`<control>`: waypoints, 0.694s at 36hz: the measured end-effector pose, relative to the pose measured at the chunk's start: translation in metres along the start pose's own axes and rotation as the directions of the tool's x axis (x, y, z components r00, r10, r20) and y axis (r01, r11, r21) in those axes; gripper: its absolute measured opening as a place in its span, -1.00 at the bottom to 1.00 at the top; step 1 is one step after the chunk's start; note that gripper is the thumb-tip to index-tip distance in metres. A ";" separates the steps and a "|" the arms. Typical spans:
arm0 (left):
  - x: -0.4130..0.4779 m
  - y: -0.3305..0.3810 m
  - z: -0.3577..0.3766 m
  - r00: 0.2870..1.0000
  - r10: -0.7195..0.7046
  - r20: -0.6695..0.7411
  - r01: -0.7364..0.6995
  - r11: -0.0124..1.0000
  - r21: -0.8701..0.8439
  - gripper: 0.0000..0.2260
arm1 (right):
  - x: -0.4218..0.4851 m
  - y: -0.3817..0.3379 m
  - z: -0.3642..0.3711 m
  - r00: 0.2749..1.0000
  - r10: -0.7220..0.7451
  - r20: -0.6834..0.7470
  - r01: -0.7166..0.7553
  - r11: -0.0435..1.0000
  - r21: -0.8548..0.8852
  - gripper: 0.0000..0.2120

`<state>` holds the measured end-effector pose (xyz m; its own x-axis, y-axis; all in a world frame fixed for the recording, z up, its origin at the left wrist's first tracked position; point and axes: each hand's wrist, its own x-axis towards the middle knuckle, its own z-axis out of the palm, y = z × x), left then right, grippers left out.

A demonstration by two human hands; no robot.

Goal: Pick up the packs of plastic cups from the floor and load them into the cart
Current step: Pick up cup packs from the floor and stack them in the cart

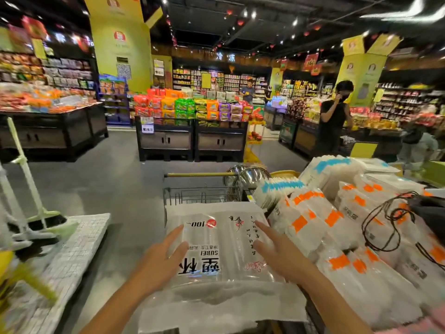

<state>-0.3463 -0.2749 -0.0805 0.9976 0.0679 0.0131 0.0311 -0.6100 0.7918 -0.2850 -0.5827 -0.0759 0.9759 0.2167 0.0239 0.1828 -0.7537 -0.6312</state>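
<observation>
Pack of cups (216,247) is lying across the cart (199,186); my left hand (159,259) and right hand (279,251) are resting on it, each grip spread wide.

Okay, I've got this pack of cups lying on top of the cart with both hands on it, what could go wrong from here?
1. The clear plastic pack of cups with black lettering lies across the wire shopping cart, overhanging its near end; it may slide off once the left hand and right hand lift.
2. The orange-and-white cup packs piled alongside look crowded and slippery; a nudge could topple them.
</observation>
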 end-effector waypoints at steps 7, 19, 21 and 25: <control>0.088 -0.035 -0.003 0.999 -0.020 0.027 0.020 1.000 -0.013 -0.57 | 0.077 0.001 0.019 0.999 0.030 0.033 -0.029 1.000 -0.007 -0.44; 0.241 -0.109 0.049 0.987 -0.142 0.077 0.146 0.988 -0.048 -0.53 | 0.243 0.086 0.094 0.988 0.103 0.119 -0.110 0.993 0.052 -0.42; 0.268 -0.120 0.064 0.981 -0.174 0.085 0.176 0.984 -0.026 -0.53 | 0.275 0.104 0.110 0.984 0.108 0.141 -0.119 0.990 0.070 -0.40; 0.327 -0.156 0.096 0.970 -0.230 0.074 0.233 0.972 -0.023 -0.53 | 0.335 0.135 0.144 0.973 0.132 0.191 -0.148 0.987 0.069 -0.43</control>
<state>-0.0192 -0.2330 -0.2581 0.9653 0.1477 -0.2152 0.2610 -0.5594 0.7867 0.0500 -0.5230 -0.2647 0.9506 0.2298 -0.2085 0.0279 -0.7326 -0.6801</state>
